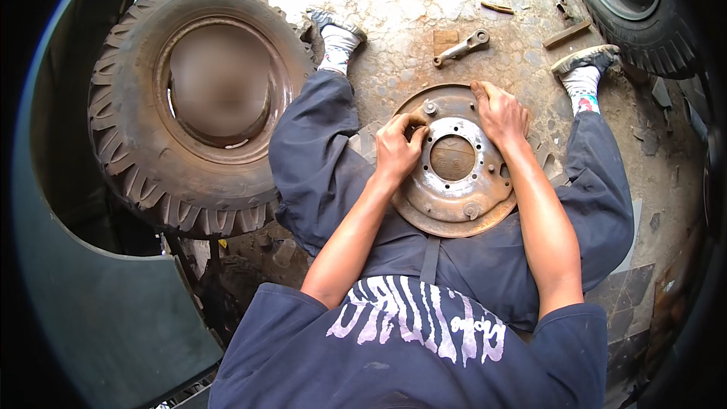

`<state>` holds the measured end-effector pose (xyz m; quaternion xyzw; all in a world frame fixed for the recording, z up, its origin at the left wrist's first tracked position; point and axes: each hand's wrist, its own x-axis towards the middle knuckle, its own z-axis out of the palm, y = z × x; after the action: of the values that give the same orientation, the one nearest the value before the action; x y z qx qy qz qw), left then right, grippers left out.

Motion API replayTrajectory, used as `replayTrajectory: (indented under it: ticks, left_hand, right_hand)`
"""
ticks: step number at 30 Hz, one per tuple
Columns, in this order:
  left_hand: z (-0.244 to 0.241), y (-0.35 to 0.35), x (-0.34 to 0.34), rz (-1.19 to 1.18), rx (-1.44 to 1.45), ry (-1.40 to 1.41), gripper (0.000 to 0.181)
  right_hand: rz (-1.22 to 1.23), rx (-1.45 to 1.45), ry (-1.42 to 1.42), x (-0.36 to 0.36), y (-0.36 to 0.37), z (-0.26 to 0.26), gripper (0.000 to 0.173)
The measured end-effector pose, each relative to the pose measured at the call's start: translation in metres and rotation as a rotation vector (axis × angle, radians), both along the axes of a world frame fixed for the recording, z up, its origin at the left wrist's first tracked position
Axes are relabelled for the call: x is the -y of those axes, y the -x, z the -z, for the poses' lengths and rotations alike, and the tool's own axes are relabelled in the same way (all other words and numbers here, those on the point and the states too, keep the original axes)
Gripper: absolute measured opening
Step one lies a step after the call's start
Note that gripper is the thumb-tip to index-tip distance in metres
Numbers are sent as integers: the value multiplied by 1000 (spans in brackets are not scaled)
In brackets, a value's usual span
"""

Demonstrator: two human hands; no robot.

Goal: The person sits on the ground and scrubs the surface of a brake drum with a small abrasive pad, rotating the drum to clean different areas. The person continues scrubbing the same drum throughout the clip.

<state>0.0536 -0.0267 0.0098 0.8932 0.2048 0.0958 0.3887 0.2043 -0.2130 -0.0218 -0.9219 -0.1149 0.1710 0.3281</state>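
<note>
A round, rusty metal brake backing plate (448, 213) lies between my legs, its lower edge against my trousers. It has a large centre hole ringed by several small bolt holes. My left hand (399, 145) is at the plate's upper left, thumb and forefinger pinched together beside a bolt head (430, 108); whether they hold something small is hidden. My right hand (501, 111) grips the plate's upper right rim, with the fingertips on its edge. Through the centre hole a brown surface with raised marks shows. Part of a tyre tread (363, 142) shows under the plate.
A large treaded tyre on a rim (136, 125) stands at my left, near a green vehicle panel (113, 307). Beyond the plate, a metal arm with ringed ends (463, 48) lies by a wooden block (445, 40). A wooden strip (567, 34) and another wheel (642, 23) are at the upper right.
</note>
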Motion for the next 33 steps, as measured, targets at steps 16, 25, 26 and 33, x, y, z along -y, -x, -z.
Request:
replayTrajectory:
  ticks: [16,25,26,33]
  left_hand:
    - [17,-12,-10,24,112,-222,15]
    - [22,-4,-24,193,172,-249,11]
    - [24,-10,-27,167,189,-260,10]
    - [24,-5,-21,186,195,-224,12]
  right_hand:
    - [6,-23,-24,-1,-2,6,75]
    - [13,1,-28,-2,0,4,75]
    - [13,-5,-24,-3,0,4,75]
    - [4,8,-33,-1,0,4,70]
